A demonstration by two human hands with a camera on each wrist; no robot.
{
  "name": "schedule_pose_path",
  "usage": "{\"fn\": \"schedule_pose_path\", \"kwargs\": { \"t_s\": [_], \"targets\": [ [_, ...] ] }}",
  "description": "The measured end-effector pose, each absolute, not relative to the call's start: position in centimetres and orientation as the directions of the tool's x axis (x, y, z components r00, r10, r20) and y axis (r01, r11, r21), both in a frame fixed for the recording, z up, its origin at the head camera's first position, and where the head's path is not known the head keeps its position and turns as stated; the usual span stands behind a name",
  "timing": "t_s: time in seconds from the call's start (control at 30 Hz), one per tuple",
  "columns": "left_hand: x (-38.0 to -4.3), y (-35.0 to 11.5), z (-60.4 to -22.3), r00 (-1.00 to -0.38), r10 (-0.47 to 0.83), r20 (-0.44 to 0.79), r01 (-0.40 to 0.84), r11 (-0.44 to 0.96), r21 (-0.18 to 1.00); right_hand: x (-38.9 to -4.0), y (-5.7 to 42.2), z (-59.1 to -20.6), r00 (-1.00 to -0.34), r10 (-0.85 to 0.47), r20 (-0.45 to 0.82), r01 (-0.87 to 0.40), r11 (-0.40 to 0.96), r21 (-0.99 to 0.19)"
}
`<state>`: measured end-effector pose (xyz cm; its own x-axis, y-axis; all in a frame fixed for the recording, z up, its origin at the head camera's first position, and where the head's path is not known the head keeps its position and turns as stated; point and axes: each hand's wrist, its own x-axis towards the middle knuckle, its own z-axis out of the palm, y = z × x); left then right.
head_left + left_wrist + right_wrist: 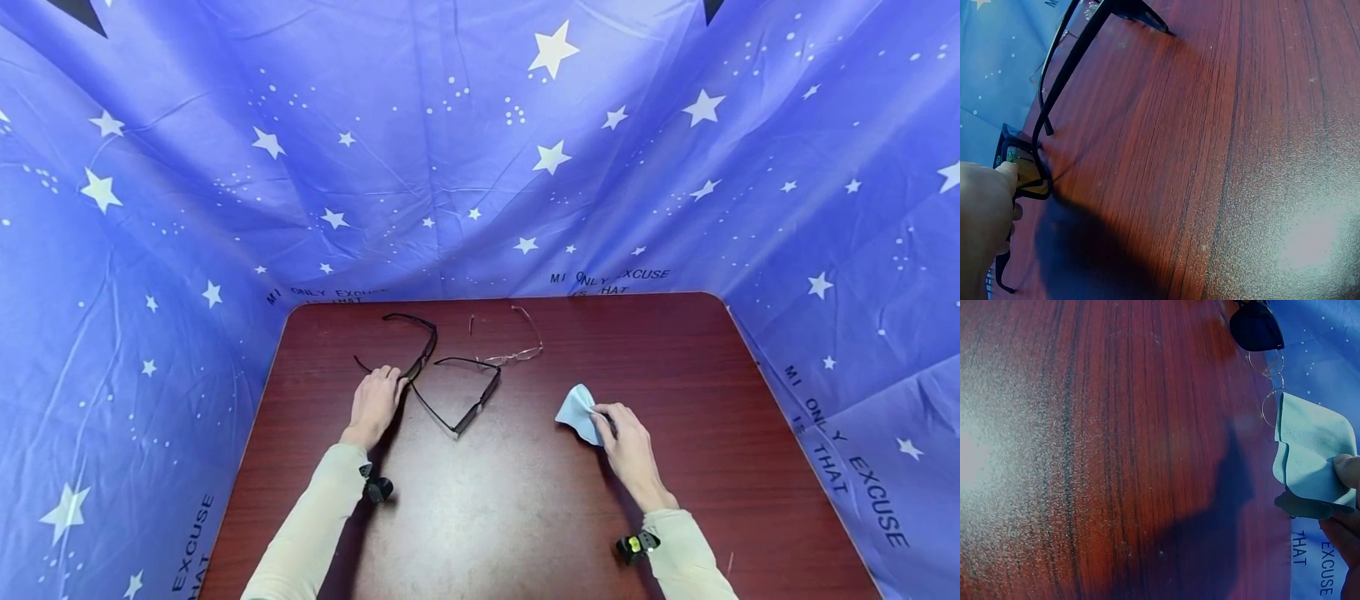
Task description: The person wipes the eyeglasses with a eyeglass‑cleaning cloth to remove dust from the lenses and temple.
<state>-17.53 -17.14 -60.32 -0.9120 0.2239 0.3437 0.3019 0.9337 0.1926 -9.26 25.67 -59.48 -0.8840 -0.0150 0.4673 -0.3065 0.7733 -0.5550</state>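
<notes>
My left hand (377, 406) grips a pair of black-framed glasses (431, 340) at the left of the table. In the left wrist view the thumb lies against a yellowish lens (1030, 175), and curled fingers are partly hidden behind the frame. Just right of that hand, dark sunglasses (480, 402) rest with their temples unfolded. Between thumb and fingers, my right hand (630, 446) pinches a folded light blue cloth (577, 412). The cloth hangs above the table, its shadow below it in the right wrist view.
Thin wire-rimmed glasses (519, 357) lie farther back, with temples pointing to the rear edge. The reddish-brown wooden table (465, 533) has rounded far corners. A blue star-patterned curtain (427, 167) encloses it at the back and both sides.
</notes>
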Motion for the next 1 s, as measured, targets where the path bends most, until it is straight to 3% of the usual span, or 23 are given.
{"fn": "schedule_pose_path", "kwargs": {
  "t_s": [0.57,0.8,1.0],
  "targets": [
    [-17.2,-18.1,-59.9,-0.919,0.254,0.302,0.345,0.889,0.302,-9.0,25.6,-59.4,-0.891,-0.011,0.453,-0.295,0.773,-0.562],
    [-17.2,-18.5,-59.9,-0.88,0.326,0.344,0.424,0.867,0.262,-9.0,25.7,-59.4,-0.887,-0.011,0.461,-0.301,0.771,-0.56],
    [-16.9,-18.6,-59.0,-0.872,0.285,0.398,0.415,0.862,0.292,-9.4,25.5,-59.0,-0.861,-0.004,0.509,-0.336,0.756,-0.562]
  ]
}}
